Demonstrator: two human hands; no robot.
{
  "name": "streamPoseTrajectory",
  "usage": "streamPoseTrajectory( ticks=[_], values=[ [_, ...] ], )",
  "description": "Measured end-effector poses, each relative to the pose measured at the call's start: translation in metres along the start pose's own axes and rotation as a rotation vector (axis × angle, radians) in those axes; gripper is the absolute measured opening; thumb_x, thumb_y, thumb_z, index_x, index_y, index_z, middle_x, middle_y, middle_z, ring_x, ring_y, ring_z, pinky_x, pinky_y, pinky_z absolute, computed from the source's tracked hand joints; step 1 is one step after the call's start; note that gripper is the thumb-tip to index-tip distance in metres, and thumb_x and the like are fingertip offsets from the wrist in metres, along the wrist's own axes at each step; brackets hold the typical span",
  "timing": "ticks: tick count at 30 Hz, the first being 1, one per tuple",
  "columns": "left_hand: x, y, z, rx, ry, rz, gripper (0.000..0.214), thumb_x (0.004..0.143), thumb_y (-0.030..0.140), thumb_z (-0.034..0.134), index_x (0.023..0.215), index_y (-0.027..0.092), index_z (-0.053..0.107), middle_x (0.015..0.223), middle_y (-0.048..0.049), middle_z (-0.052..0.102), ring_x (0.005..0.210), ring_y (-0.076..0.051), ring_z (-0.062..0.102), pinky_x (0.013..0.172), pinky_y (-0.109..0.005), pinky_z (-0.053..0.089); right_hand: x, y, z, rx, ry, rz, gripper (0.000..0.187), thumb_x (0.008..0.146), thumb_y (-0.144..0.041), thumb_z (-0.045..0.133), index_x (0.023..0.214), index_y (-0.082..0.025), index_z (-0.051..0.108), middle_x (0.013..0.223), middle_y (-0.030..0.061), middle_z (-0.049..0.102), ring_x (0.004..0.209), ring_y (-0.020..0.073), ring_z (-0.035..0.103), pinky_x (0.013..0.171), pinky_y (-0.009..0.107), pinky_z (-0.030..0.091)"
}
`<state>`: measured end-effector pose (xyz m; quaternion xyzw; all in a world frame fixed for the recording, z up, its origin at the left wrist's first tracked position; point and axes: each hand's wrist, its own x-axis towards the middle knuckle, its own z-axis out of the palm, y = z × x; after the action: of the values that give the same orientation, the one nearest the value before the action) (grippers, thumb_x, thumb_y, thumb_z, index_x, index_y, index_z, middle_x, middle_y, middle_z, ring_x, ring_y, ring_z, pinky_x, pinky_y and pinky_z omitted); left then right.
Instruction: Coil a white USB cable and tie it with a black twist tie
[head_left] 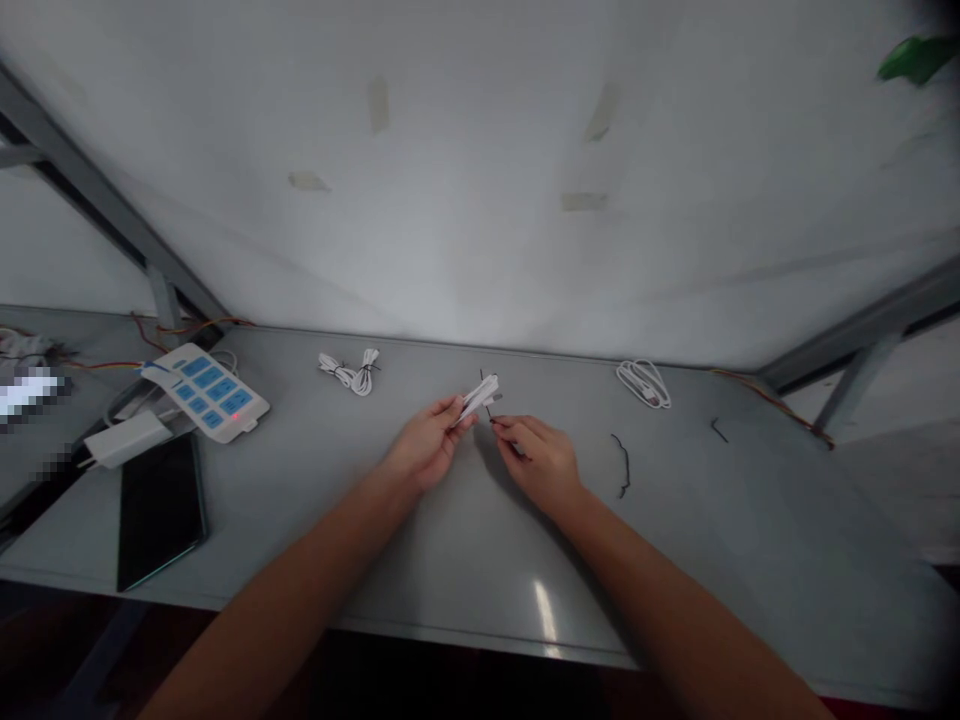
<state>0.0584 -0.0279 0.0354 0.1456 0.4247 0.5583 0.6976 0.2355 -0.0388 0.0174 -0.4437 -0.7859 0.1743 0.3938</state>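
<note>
One coiled cable (643, 384) lay near the far edge of the bench (465, 570), loose ties (627, 468) right of the hands, a power strip (214, 392) and tablet (161, 510) toward the left end. Bench top stretched to the near edge. Left hand (426, 443) clasped a white cable (478, 395) mid-bench; right hand (541, 462), just apart, pinched a black tie (490, 413).

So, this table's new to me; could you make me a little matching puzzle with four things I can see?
A. Power strip
B. Tablet
C. Raised cable bundle
D. Loose ties

1. Black and thin, on the right half of the table
2. White, with blue sections
3. Held in the left fingers
4. Dark-screened, near the front edge at the left

Pairs: A-2, B-4, C-3, D-1.
</note>
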Motion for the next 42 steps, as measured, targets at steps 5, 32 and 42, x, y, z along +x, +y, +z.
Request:
streamPoseTrajectory(
  ticks=[5,32,42],
  values=[
    [-0.002,-0.002,-0.002,0.022,-0.057,-0.072,0.019,0.092,0.002,0.065,0.08,0.012,0.075,0.092,-0.006,0.072,0.079,-0.008,0.066,0.081,-0.017,0.058,-0.001,-0.004,-0.002,0.031,0.007,-0.026,0.027,0.094,-0.031,0.06,0.068,-0.028,0.064,0.103,0.0095,0.081,0.094,0.0251,0.075,0.084,0.043,0.06],
    [-0.002,-0.005,-0.002,0.318,-0.096,0.141,0.036,0.077,0.025,0.083,0.107,0.013,0.068,0.082,-0.0044,0.075,0.064,-0.011,0.065,0.059,-0.023,0.044,0.008,-0.011,-0.008,0.922,-0.217,0.753,0.034,0.074,-0.048,0.083,0.086,-0.016,0.078,0.064,-0.0015,0.059,0.053,0.0092,0.049,0.049,0.024,0.038],
    [0.003,-0.006,-0.007,0.654,0.002,0.246,0.031,0.088,0.027,0.07,0.113,0.011,0.078,0.068,-0.0018,0.071,0.054,-0.01,0.055,0.058,-0.022,0.044,-0.002,-0.018,0.004,0.092,-0.117,0.292,0.015,0.091,-0.025,0.063,0.089,-0.02,0.077,0.084,0.006,0.075,0.072,0.0183,0.065,0.068,0.032,0.047]
  ],
)
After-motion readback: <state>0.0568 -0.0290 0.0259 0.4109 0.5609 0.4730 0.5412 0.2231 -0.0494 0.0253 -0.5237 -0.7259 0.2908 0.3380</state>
